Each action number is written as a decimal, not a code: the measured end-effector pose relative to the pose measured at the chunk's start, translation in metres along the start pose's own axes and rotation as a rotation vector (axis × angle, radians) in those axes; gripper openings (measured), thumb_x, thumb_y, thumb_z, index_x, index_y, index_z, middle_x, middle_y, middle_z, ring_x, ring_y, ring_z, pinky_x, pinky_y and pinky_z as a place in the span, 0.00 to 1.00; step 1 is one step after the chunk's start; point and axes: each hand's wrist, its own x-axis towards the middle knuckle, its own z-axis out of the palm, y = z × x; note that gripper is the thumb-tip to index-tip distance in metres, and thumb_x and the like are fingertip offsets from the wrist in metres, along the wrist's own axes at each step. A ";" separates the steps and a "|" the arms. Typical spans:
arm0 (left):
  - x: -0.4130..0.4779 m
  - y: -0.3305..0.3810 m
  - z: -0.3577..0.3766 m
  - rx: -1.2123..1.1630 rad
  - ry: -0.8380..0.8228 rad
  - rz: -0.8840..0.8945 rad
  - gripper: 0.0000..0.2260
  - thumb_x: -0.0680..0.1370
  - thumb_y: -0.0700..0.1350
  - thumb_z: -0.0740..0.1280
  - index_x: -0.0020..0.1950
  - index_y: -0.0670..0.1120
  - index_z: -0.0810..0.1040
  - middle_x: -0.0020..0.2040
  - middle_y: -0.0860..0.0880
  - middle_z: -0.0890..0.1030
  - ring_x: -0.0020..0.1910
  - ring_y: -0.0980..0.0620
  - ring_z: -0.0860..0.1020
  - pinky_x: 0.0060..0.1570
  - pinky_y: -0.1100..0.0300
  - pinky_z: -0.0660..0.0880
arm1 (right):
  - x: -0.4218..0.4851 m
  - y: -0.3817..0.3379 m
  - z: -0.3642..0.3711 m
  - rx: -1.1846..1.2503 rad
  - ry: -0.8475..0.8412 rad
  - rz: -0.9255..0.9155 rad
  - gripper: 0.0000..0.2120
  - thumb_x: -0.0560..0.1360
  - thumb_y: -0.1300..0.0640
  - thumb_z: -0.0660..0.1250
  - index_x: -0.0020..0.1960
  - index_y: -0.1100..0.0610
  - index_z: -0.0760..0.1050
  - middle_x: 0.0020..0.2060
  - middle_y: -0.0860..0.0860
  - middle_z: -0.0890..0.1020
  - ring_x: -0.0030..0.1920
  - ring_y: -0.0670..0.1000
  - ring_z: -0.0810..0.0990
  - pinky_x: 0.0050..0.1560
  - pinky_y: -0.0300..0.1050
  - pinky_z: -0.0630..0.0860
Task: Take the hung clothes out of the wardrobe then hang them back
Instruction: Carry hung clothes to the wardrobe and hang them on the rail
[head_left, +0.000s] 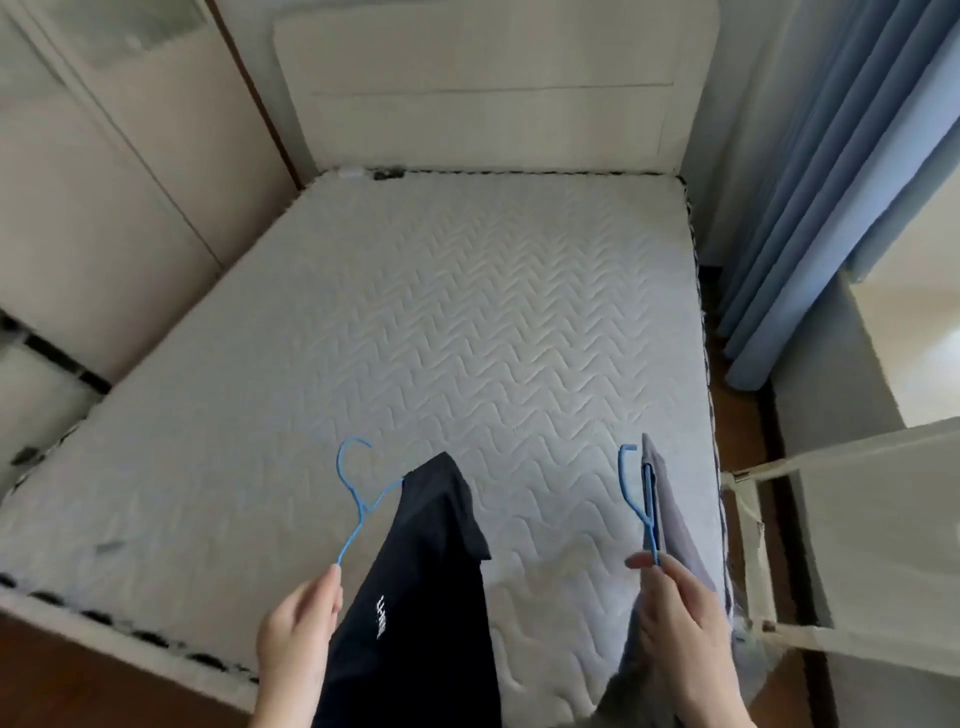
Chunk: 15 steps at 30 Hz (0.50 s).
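Observation:
My left hand (298, 631) pinches the end of a blue hanger (358, 501) that carries a black shirt (421, 597) with small white lettering; the shirt droops toward me over the bed's foot. My right hand (680, 629) grips a second blue hanger (636, 499), seen edge-on, with a grey garment (675, 525) hanging from it. Both hangers point their hooks away from me, above the white quilted mattress (415, 322).
A white headboard (493, 88) stands at the far end. Cream wardrobe doors (93, 208) line the left side. Blue curtains (841, 171) hang at the right, above wooden floor. A white fabric rack or frame (852, 545) juts in at the right edge.

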 end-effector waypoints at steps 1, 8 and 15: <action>-0.006 0.001 -0.014 -0.039 0.003 0.040 0.17 0.77 0.46 0.69 0.30 0.45 0.69 0.30 0.47 0.66 0.24 0.56 0.62 0.31 0.60 0.61 | -0.015 -0.008 0.003 -0.023 -0.047 -0.013 0.12 0.80 0.64 0.58 0.47 0.62 0.80 0.26 0.62 0.65 0.30 0.55 0.66 0.28 0.39 0.61; -0.055 0.001 -0.138 -0.149 0.176 0.137 0.16 0.78 0.46 0.68 0.31 0.45 0.69 0.31 0.45 0.64 0.28 0.54 0.60 0.32 0.57 0.57 | -0.115 -0.043 0.064 -0.263 -0.448 -0.258 0.14 0.79 0.67 0.59 0.42 0.60 0.81 0.32 0.72 0.70 0.32 0.50 0.68 0.21 0.29 0.62; -0.138 -0.068 -0.292 -0.254 0.499 0.042 0.18 0.79 0.47 0.65 0.32 0.44 0.66 0.30 0.48 0.60 0.28 0.55 0.57 0.29 0.63 0.54 | -0.205 -0.021 0.171 -0.211 -0.819 -0.073 0.15 0.81 0.66 0.52 0.48 0.67 0.77 0.24 0.48 0.58 0.20 0.45 0.56 0.23 0.31 0.54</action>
